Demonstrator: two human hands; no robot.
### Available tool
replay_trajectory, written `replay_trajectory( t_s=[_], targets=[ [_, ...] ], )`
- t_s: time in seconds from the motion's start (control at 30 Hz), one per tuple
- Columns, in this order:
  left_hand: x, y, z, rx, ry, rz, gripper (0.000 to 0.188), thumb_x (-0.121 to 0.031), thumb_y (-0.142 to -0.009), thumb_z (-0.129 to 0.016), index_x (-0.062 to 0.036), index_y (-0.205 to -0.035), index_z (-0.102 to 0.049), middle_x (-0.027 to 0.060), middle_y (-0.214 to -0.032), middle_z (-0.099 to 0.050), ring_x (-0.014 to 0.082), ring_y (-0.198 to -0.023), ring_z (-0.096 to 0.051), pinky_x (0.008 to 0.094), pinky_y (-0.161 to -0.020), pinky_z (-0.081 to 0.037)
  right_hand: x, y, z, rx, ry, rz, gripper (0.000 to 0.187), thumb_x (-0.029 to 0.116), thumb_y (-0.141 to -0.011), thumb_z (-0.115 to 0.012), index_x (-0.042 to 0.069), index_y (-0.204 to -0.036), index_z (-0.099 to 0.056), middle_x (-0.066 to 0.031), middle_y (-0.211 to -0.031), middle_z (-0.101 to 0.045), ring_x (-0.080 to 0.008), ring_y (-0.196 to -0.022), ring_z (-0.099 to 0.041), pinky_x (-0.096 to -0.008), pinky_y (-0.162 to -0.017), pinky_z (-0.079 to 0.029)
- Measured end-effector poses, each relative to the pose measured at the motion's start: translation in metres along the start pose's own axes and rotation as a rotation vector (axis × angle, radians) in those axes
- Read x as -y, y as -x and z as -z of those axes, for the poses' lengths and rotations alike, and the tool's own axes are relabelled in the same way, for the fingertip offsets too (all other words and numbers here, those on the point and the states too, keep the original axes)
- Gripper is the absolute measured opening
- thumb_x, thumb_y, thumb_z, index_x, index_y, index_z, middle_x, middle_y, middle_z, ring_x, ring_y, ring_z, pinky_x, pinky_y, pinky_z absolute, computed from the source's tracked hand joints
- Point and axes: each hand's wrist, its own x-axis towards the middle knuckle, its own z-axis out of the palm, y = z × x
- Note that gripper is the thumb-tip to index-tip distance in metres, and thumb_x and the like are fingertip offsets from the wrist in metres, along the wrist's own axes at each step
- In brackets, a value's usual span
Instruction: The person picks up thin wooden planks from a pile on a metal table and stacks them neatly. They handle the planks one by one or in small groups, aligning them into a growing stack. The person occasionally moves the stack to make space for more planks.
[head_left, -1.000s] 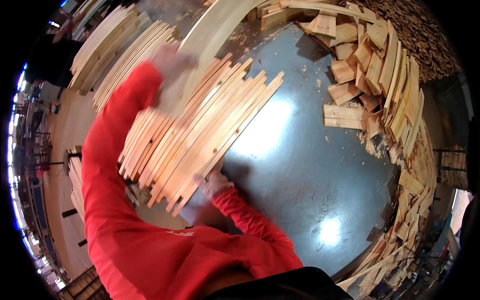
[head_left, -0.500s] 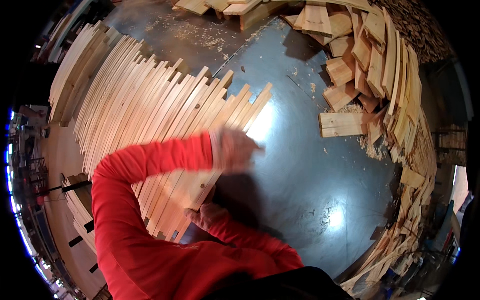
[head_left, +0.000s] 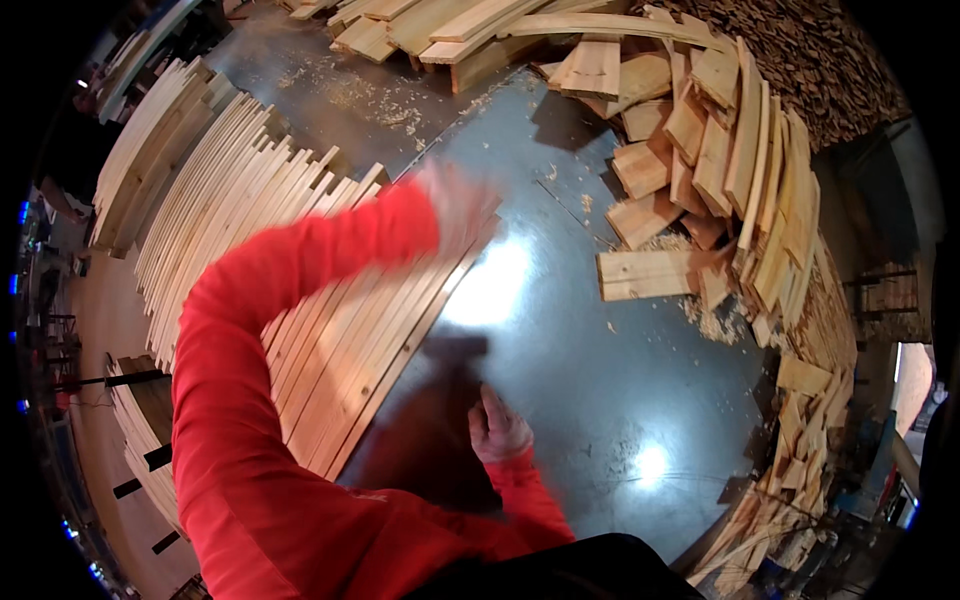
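A shiny grey-blue metal table (head_left: 560,370) spreads across the middle, two bright reflections on it. On its left side, long pale wooden strips (head_left: 325,385) lie side by side in a slanting row, their far ends uneven. A red sleeve (head_left: 225,400) bends across them. To the right and along the far side, a heap of short wood pieces (head_left: 690,150) lies jumbled. Beyond the row, at far left, stands a stack of thicker boards (head_left: 140,150). The left hand (head_left: 458,210) is at the upper end of the outermost strips, too blurred to tell its fingers or contact. The right hand (head_left: 498,432) is over the table, apart from the strips, thumb and fingers parted, holding nothing. Small shavings (head_left: 365,100) litter the far surface.
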Motion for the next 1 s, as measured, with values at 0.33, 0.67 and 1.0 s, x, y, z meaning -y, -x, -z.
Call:
replay_trajectory(
  t_s=[0.33, 0.67, 1.0],
  targets=[
    [0.266, -0.200, 0.006, -0.224, 0.175, 0.719, 0.083, -0.046, -0.084, -0.061, -0.0041, -0.149, -0.030, 0.0233, -0.139, -0.051, 0.0351, -0.126, -0.052, 0.0422, -0.105, -0.042, -0.008, -0.006, 0.003, 0.147, -0.179, -0.029, 0.031, 0.011, -0.085, -0.060, 0.001, -0.114, -0.060, -0.0061, -0.071, -0.064, -0.0250, -0.056, -0.063, -0.0363, -0.051, -0.052],
    [0.264, -0.192, 0.029, -0.701, 0.037, 0.817, 0.064, -0.036, -0.087, -0.059, -0.0068, -0.141, -0.042, 0.0197, -0.129, -0.058, 0.0320, -0.119, -0.057, 0.0450, -0.102, -0.043, -0.007, -0.003, -0.012, 0.087, -0.028, -0.074, 0.030, 0.013, -0.084, -0.055, -0.002, -0.110, -0.060, -0.0049, -0.066, -0.061, -0.0228, -0.051, -0.060, -0.0351, -0.046, -0.048],
    [0.222, -0.288, 0.034, -0.610, 0.260, 0.809, 0.036, -0.026, -0.099, -0.040, -0.0118, -0.129, -0.052, 0.0165, -0.133, -0.057, 0.0402, -0.121, -0.056, 0.0597, -0.097, -0.044, -0.002, -0.013, -0.011, 0.096, 0.033, -0.126, 0.033, 0.009, -0.079, -0.058, -0.001, -0.111, -0.059, -0.0040, -0.058, -0.055, -0.0221, -0.045, -0.055, -0.0352, -0.040, -0.043]
  ],
)
